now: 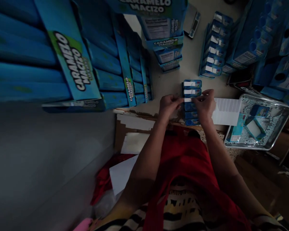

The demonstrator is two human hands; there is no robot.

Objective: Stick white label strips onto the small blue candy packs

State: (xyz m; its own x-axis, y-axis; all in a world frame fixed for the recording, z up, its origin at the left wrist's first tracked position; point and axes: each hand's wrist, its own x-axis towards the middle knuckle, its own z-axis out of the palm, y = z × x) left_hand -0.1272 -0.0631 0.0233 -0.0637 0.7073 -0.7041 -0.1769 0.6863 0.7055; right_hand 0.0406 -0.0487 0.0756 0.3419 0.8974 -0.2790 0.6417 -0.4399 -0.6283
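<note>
A row of small blue candy boxes (191,114) lies on the table in front of me. The far two boxes carry white labels, and the nearer ones show plain blue ends. Across the third box is a narrow white label (187,100). My left hand (169,105) pinches the label's left end between closed fingertips. At its other end, the closed fingers of my right hand (205,105) grip it, partly covering it. Beside my right wrist, a white label sheet (227,111) lies on the table, its left edge hidden behind that hand.
Large blue "Caramelo Macizo" cartons (82,70) are stacked at left, with more cartons (168,41) ahead. A labelled box row (213,48) and a small scale (192,22) stand farther back. At right, a metal tray (269,148) holds small pale pieces and boxes.
</note>
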